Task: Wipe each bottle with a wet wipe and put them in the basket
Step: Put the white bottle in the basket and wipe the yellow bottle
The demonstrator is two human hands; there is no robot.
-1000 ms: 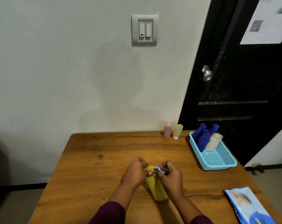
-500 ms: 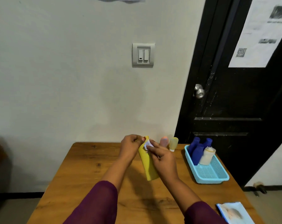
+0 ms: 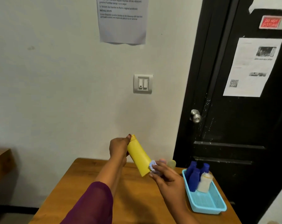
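White wall (image 3: 56, 78) behind, black door (image 3: 234, 143) to the right of it. Brown wooden surface (image 3: 69, 191) runs under both arms. Purple sleeve (image 3: 95, 204) covers the left forearm.

Light blue plastic mesh basket (image 3: 206, 206) sits near the surface's right edge. Two dark blue bottles (image 3: 193, 178) and a whitish bottle (image 3: 204, 183) stand in its far end, touching each other.

Yellow plastic bottle (image 3: 138, 156) is up in the air above the surface, tilted, cap end high and left, base low and right. Left hand (image 3: 118, 147) curls around the cap end, thumb up by the cap. Right hand (image 3: 167, 178) pinches a small crumpled white wet wipe (image 3: 153, 166) in its fingertips, pressed against the yellow plastic bottle's base.

Small pink bottle (image 3: 162, 160) and small pale yellow bottle (image 3: 171, 164) stand at the surface's far edge, just beside each other, partly hidden behind the right hand.
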